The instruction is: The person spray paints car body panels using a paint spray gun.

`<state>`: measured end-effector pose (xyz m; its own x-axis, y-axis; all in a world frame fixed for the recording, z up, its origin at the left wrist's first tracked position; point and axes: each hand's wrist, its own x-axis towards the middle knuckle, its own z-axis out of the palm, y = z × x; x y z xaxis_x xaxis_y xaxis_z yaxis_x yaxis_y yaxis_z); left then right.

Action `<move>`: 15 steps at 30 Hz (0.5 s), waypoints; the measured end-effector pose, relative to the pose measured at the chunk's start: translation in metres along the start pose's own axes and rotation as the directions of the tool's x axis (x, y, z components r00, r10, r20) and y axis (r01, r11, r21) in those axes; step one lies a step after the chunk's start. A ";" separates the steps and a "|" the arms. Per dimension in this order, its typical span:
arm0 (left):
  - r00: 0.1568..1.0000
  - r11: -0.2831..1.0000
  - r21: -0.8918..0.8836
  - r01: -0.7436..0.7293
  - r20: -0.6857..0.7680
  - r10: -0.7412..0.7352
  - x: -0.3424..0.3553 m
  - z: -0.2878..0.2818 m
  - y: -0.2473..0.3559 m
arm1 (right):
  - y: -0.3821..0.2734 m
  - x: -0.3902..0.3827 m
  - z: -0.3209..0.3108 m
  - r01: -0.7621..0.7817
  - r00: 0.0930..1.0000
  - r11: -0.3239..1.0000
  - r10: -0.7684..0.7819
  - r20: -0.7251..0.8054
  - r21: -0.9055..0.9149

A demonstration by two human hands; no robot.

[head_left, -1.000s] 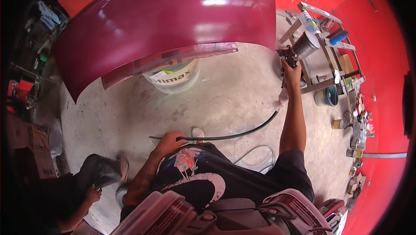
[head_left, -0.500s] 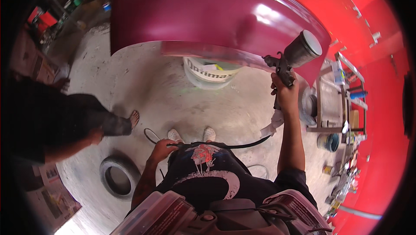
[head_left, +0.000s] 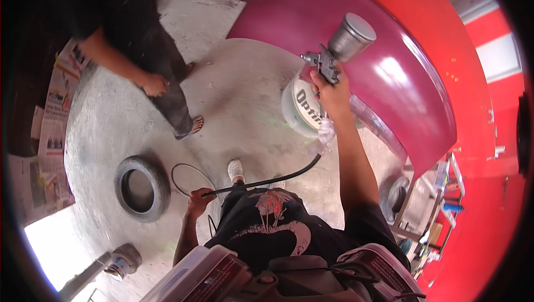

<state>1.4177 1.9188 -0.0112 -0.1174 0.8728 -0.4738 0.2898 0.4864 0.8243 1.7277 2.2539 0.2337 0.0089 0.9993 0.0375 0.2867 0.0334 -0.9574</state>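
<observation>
Right hand (head_left: 332, 89) closing its fingers around the grip of a spray gun (head_left: 334, 51), holding it raised with the metal cup tilted up and to the right, the gun's body overlapping the lower edge of a glossy maroon car panel (head_left: 356, 35). Left hand (head_left: 198, 199) gripping a black air hose (head_left: 267, 179), fingers curled shut around it low beside the body. Hose running from that hand up and to the right toward the underside of the right wrist, with a thin loop of it lying on the concrete floor (head_left: 233, 101) just left of the left hand. Standing under the panel, just left of and below the right hand, a white bucket (head_left: 303, 107) with dark lettering, seen on its side by the lens bend and partly hidden by the forearm. Showing between the hose and the bucket, one white shoe (head_left: 236, 169) of the person wearing the camera. Lying flat on the floor to the left of the left hand, a small black tyre (head_left: 142, 188). Standing further up on the left, well apart from the gun, another person in dark clothes, one hand (head_left: 154, 85) hanging by the thigh. Spreading along the left rim, sheets of newspaper (head_left: 44, 151). Filling the right side behind the panel, a red wall (head_left: 473, 107).
</observation>
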 end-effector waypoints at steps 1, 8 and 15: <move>0.999 0.998 -0.040 0.042 -0.031 -0.043 -0.003 -0.003 -0.003 | -0.002 0.012 0.018 0.007 1.000 1.000 -0.007 0.025 0.004; 0.967 0.991 -0.106 0.078 -0.233 -0.101 -0.015 -0.024 -0.006 | -0.023 0.089 0.142 0.027 0.995 0.999 -0.029 0.091 0.027; 0.932 0.992 -0.076 0.097 -0.342 -0.117 -0.022 -0.041 0.003 | -0.038 0.112 0.190 -0.051 0.986 0.996 0.039 0.163 0.071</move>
<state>1.3820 1.9031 0.0142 -0.4687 0.7705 -0.4320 0.2037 0.5702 0.7959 1.5356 2.3681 0.2195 -0.1363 0.9895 -0.0473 0.2171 -0.0168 -0.9760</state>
